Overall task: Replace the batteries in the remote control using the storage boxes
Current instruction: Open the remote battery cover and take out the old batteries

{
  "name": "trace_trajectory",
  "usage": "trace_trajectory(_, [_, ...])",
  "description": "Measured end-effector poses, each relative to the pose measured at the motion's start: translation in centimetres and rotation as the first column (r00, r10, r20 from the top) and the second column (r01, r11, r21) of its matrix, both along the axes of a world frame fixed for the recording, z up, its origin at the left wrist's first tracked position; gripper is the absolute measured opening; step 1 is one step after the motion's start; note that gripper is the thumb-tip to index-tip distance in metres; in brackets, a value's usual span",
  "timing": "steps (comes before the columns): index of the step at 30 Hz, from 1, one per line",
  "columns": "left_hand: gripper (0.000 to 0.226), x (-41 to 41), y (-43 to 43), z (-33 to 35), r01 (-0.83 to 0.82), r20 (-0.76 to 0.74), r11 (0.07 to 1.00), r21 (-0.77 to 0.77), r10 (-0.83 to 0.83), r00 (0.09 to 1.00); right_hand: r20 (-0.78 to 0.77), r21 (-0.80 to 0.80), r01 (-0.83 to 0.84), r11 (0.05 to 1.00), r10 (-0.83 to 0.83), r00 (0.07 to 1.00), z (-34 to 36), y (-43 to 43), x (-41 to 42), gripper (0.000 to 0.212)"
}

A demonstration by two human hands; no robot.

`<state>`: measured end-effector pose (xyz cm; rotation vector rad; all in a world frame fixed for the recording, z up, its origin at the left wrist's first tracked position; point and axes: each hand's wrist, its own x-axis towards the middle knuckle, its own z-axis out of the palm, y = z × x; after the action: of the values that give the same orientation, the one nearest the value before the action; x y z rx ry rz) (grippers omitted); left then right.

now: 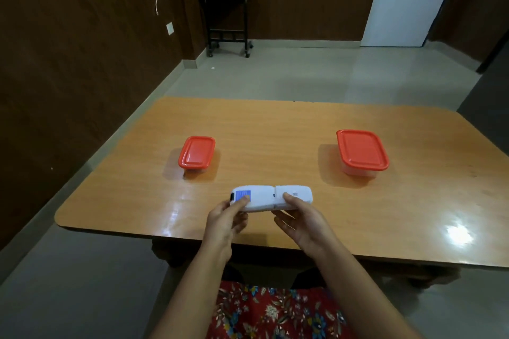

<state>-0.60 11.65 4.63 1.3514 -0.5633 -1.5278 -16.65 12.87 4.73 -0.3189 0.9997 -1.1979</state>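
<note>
A glossy orange-brown worktop (pixel 275 129) fills the middle of the view. At two o'clock on it sits the larger storage box (pixel 361 152), its red lid on; at ten o'clock sits the smaller storage box (pixel 196 153), likewise lidded. Toward six o'clock both hands hold the white remote control (pixel 271 197) crosswise above the near edge, back side up. The left hand (pixel 225 219) grips its labelled end, thumb on top. The right hand (pixel 301 221) clasps the battery cover (pixel 293 194), thumb pressing it.
</note>
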Motion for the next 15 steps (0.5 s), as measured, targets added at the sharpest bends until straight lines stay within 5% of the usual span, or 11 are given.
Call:
trace_trajectory(4, [0.017,-0.6,-1.5,-0.4,-0.062,-0.183,0.998,0.016,0.064,0.981,-0.092,-0.019,0.01,1.0,-0.012,0.996,-1.1,0.2,-0.3,0.031])
trace_trajectory(9, [0.023,-3.2,-1.6,-3.3,0.137,-0.279,0.991,0.013,-0.128,0.952,-0.396,-0.022,-0.112,0.993,0.094,0.914,-2.9,0.4,0.2,0.031])
trace_trajectory(11, [0.026,-3.4,-2.2,-4.0,0.135,-0.261,0.991,0.0,-0.131,0.956,-0.605,-0.041,-0.157,0.987,0.1,0.79,-3.8,0.2,-0.2,0.039])
trace_trajectory(15, [0.026,-2.7,-4.2,-3.9,0.108,-0.135,0.994,-0.019,-0.109,0.985,-0.959,-0.105,-0.291,0.951,-0.019,0.283,-5.2,-0.8,-0.9,0.036])
